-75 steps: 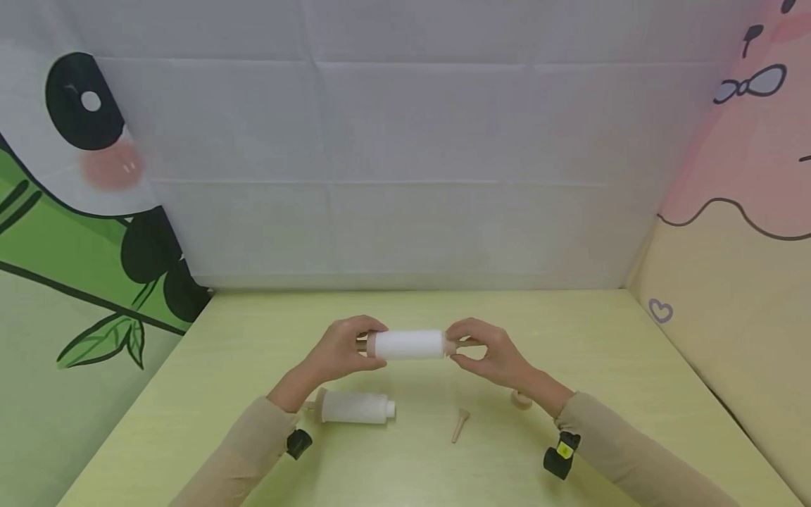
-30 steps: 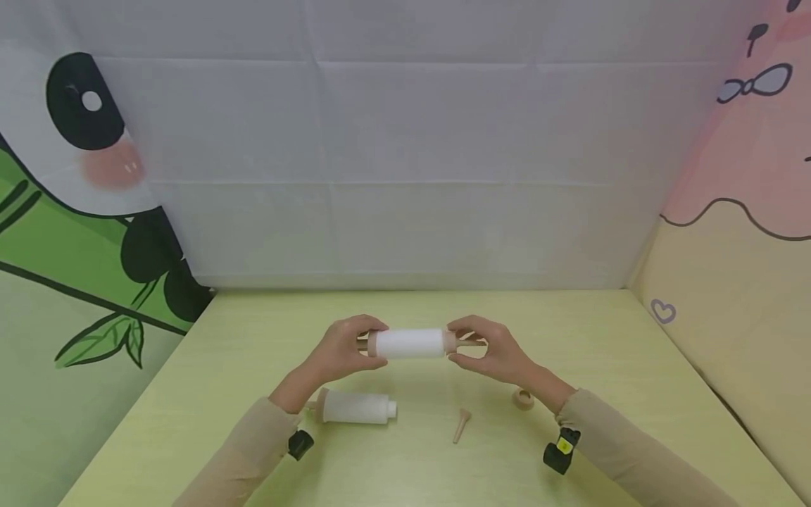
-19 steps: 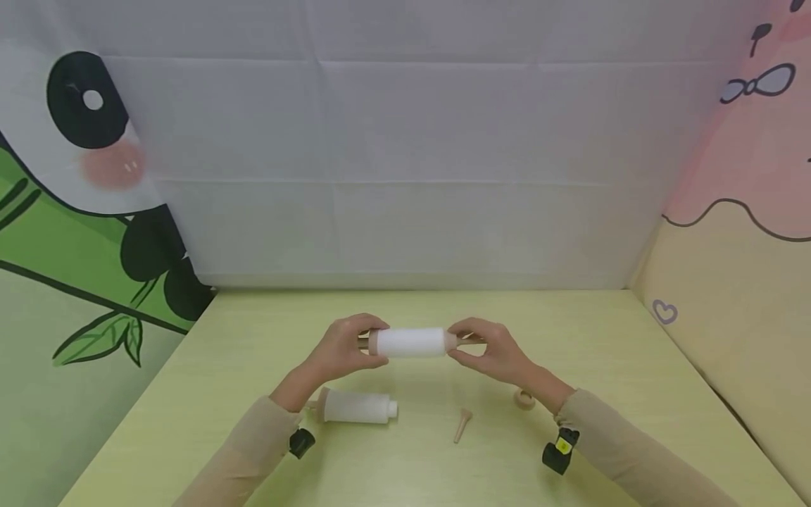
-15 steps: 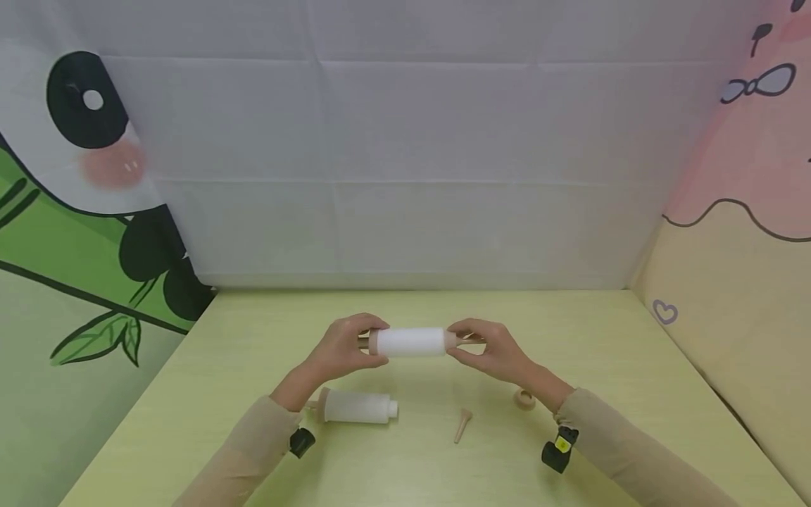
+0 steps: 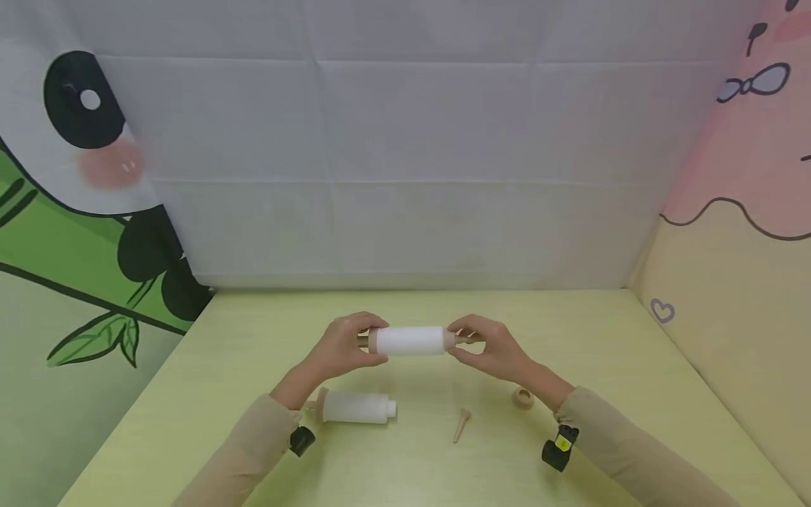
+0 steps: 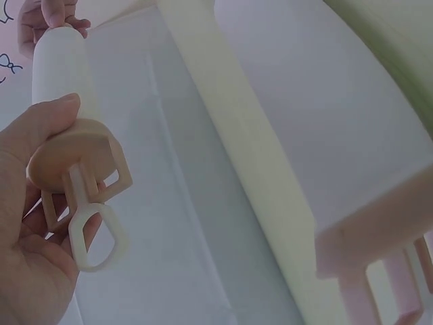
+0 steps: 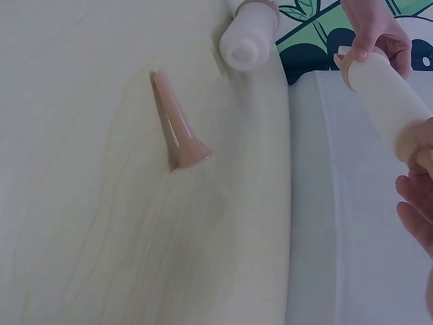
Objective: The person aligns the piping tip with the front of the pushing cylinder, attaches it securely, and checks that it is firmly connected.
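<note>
An icing syringe [image 5: 412, 341] with a white barrel is held level above the table between both hands. My left hand [image 5: 342, 346] grips its tan end cap [image 6: 71, 159], thumb on one side and fingers on the other. From that cap stick out tan finger loops and a white plunger ring [image 6: 111, 247], seen in the left wrist view. At the other end my right hand [image 5: 494, 346] pinches a tan collar [image 5: 450, 339] with thumb and fingers, a narrow tan tip [image 5: 465, 339] pointing into the palm.
A second syringe [image 5: 355, 407] lies on the table in front of the left wrist. To its right lie a loose tan funnel-shaped nozzle [image 5: 462, 425] and a round tan collar [image 5: 522, 398] with a hole. Behind the table hangs a white cloth backdrop [image 5: 405, 176].
The right fingers have shifted slightly round the tan collar. The left hand and barrel stay almost in place; the things on the table have not moved.
</note>
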`<state>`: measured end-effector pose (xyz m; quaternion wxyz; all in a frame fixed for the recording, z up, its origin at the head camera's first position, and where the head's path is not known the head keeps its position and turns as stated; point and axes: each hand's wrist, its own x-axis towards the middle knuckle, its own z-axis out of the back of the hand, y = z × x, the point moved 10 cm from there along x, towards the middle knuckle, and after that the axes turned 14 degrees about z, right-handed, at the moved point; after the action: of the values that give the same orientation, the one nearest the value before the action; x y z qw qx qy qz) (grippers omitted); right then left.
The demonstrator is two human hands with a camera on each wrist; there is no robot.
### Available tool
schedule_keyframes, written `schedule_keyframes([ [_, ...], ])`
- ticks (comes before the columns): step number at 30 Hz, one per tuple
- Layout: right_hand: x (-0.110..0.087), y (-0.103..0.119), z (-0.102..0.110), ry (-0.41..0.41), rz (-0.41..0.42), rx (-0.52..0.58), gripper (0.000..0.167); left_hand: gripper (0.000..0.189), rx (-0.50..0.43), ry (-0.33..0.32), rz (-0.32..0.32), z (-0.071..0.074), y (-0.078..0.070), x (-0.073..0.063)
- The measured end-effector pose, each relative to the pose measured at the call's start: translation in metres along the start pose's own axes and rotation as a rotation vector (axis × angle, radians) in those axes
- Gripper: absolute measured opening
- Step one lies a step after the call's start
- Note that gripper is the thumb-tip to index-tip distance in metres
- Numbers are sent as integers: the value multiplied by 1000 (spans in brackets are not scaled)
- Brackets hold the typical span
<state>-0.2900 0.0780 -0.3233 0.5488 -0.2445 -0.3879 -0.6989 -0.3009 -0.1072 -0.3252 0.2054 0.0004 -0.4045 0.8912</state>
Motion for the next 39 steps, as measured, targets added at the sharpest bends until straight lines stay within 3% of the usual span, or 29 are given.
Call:
schedule_keyframes([
  [6, -4, -4, -2, 10, -49, -13, 39, 41, -7, 10, 10, -1, 2, -1],
  [10, -3, -1, -1, 2, -33, -30, 47, 41, -17, 8, 8, 0, 2, -2],
  [13, -2, 1, -1, -14, -3, -30, 42, 41, -17, 3, 3, -1, 2, -2],
  [19, -3, -3, -2, -11, -47, -16, 30, 42, -7, -14, 4, 1, 3, -2],
  [26, -4, -3, -1, -6, -41, -15, 45, 41, -9, -16, 6, 0, 3, -3],
  [34, -4, -4, -1, 1, -57, -16, 32, 41, -21, -12, -8, -1, 0, -1],
  [39, -5, -5, 0, 6, -64, -16, 42, 41, -17, -11, -3, 0, 1, -2],
])
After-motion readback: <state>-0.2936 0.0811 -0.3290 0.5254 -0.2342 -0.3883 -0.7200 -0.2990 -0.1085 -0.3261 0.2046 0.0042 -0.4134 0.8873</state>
